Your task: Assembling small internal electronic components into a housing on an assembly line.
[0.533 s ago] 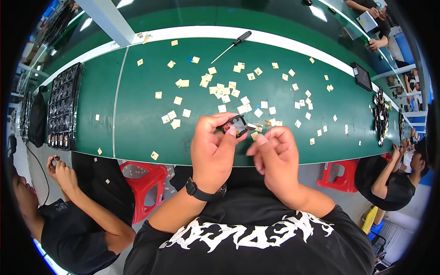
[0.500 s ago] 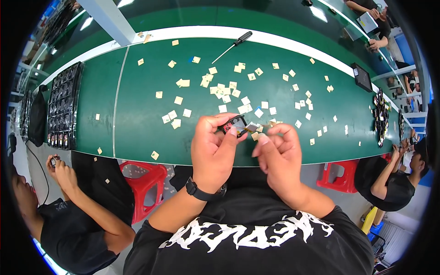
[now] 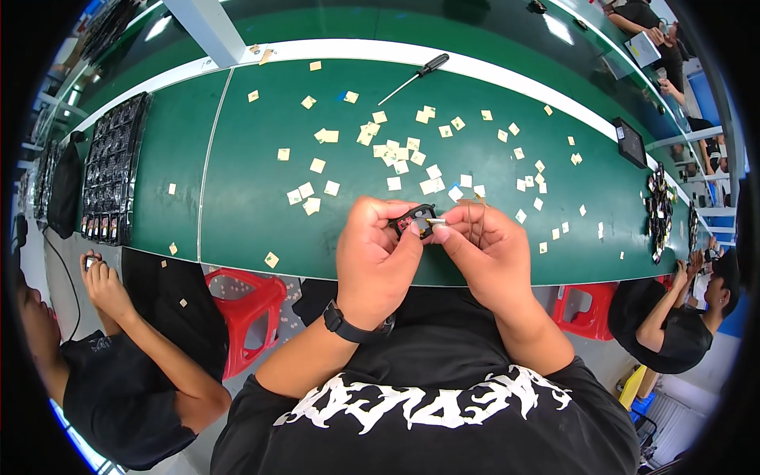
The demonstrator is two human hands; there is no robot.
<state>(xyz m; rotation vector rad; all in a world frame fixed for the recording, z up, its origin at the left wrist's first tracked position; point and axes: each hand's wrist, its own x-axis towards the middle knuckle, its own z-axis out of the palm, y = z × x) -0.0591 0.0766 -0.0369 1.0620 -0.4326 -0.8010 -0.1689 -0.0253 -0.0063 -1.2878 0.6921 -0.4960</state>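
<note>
My left hand (image 3: pixel 375 257) is closed around a small black device housing (image 3: pixel 401 220), held open side up above the table's near edge. Something red and small parts show inside it, partly covered by my left thumb. At the housing's right side, my right hand (image 3: pixel 495 252) pinches a small silvery flat piece (image 3: pixel 437 223), which looks like a pouch battery. Thin brownish strands (image 3: pixel 473 212) show by my right fingers; where they end is hidden.
Many small cream squares lie scattered over the green table (image 3: pixel 253 174). A black-handled screwdriver (image 3: pixel 431 65) lies at the far edge. Black trays (image 3: pixel 116 170) stand left, a dark pile (image 3: pixel 659 210) right. Co-workers sit on both sides, near red stools (image 3: pixel 252 317).
My right hand has closed in on the housing and now pinches the silvery piece that stuck out between my hands. The view has shifted slightly; my left hand still holds the housing.
</note>
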